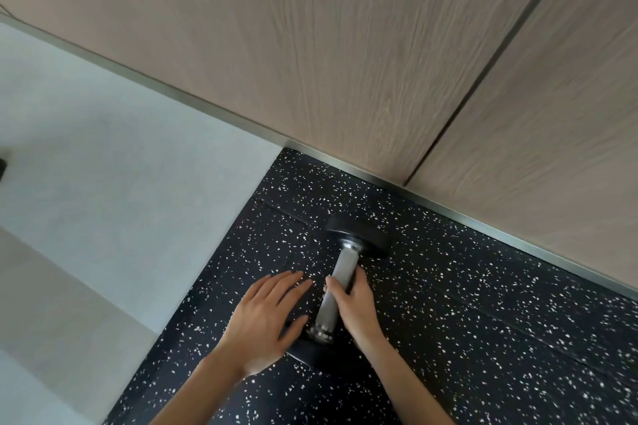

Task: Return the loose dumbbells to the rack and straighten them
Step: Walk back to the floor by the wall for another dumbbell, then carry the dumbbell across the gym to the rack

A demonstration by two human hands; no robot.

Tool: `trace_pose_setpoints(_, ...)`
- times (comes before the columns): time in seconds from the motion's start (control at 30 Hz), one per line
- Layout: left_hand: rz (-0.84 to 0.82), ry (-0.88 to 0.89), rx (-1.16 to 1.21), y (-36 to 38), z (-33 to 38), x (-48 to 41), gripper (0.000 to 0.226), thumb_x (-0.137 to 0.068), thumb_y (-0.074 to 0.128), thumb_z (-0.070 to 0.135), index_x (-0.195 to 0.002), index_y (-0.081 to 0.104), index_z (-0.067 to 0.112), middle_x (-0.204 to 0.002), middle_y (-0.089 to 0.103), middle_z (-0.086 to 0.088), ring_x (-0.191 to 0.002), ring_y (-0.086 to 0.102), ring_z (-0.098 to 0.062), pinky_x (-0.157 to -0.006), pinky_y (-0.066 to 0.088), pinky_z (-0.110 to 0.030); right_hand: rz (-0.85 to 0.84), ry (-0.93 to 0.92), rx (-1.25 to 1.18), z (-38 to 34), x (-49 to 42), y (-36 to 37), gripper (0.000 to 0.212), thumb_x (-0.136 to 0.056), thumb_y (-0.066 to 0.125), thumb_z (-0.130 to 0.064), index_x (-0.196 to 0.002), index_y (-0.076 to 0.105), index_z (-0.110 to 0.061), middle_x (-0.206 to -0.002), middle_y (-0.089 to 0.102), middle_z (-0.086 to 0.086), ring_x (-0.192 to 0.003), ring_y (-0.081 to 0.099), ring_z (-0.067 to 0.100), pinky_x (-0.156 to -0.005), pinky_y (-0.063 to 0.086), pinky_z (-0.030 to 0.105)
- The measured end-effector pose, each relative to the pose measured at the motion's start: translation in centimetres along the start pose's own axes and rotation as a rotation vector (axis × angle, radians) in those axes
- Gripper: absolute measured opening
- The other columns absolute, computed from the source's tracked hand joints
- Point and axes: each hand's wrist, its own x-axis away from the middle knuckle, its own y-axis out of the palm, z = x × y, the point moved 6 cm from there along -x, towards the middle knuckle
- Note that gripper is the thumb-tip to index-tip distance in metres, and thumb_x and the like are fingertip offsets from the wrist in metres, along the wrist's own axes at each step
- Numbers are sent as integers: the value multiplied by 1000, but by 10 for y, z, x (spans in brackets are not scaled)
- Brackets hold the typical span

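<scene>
spreading across the left, a pale grey floor (103, 166) is giving way to a black speckled mat (483, 321) that is covering the lower middle and right. over the mat's left part the left hand (266, 317) is lying flat, palm down, fingers straight and fanned, holding nothing. its thumb is pointing toward the near head of the dumbbell (341, 266), and whether the palm is touching the mat i cannot tell. just to its right the dumbbell is lying on the mat, its chrome handle running away from the person between two black heads. the right hand (355, 304) is wrapping the handle, fingers curling round its left side and thumb on its right. behind, a metal skirting strip (483, 228) is edging the wood-grain wall panels (310, 45).
</scene>
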Motion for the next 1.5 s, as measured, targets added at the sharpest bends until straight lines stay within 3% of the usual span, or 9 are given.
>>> trace_pose_setpoints(0.13, 0, -37, 46, -7, 1, 7, 49, -91, 41, 45, -131, 55, 21, -133, 55, 4, -123, 52, -15, -102, 43, -42, 12, -8, -22, -6, -2, 11, 38, -89, 60, -14, -122, 42, -11, -96, 62, 2, -82, 64, 9, -68, 50, 15)
trace_pose_setpoints(0.27, 15, -68, 72, -34, 6, 28, 48, -92, 41, 44, -132, 53, 21, -134, 54, 4, -122, 51, -13, -104, 39, -42, 13, -109, 235, -26, 19, -3, 33, -92, 55, -15, -119, 45, 2, -89, 62, 9, -75, 63, 21, -72, 54, 36)
trace_pose_setpoints(0.43, 17, -117, 57, -108, 30, 70, 52, -97, 28, 48, -131, 53, 18, -134, 55, 0, -121, 52, -16, -104, 31, -48, -136, -312, 665, -96, 90, -44, 37, -90, 60, -19, -120, 50, 0, -92, 58, 4, -79, 57, 14, -70, 40, 16)
trace_pose_setpoints(0.63, 64, -129, 84, -242, 98, 118, 49, -95, 36, 44, -129, 55, 16, -133, 56, -3, -123, 51, -20, -106, 36, -47, -384, -408, 1013, -230, 212, -85, 36, -92, 55, -33, -123, 48, -16, -103, 61, -3, -85, 62, 8, -72, 49, 20)
trace_pose_setpoints(0.83, 70, -188, 90, -392, 163, 177, 51, -97, 32, 46, -132, 53, 15, -137, 51, -5, -128, 47, -23, -108, 32, -43, -481, -363, 952, -366, 349, -114, 32, -91, 58, -33, -118, 51, -19, -98, 62, -7, -82, 60, 4, -74, 48, 21)
trace_pose_setpoints(0.97, 27, -232, 38, -498, 201, 205, 56, -96, 29, 49, -136, 49, 15, -140, 49, -8, -127, 48, -26, -103, 41, -48, -487, -308, 889, -453, 435, -130, 25, -91, 58, -32, -112, 54, -20, -88, 62, -8, -75, 60, 3, -68, 46, 20)
trace_pose_setpoints(1.13, 72, -343, 34, -606, 249, 239, 60, -96, 24, 53, -139, 44, 16, -143, 46, -8, -131, 42, -26, -107, 33, -49, -479, -361, 904, -540, 523, -148, 21, -90, 58, -34, -105, 54, -19, -77, 60, -5, -65, 57, 5, -59, 43, 23)
trace_pose_setpoints(1.27, 97, -402, -35, -645, 283, 255, 61, -95, 26, 53, -137, 48, 14, -142, 47, -11, -130, 44, -30, -108, 32, -53, -498, -455, 902, -578, 560, -153, 23, -89, 60, -34, -102, 54, -17, -78, 60, -7, -61, 55, 4, -57, 41, 20)
trace_pose_setpoints(1.5, 141, -721, -1, -639, 336, 295, 60, -87, 38, 48, -138, 48, 16, -142, 47, -10, -131, 43, -30, -108, 32, -55, -748, -526, 989, -583, 595, -145, 21, -89, 61, -32, -94, 54, -13, -62, 51, -8, -52, 50, -1, -49, 34, 16)
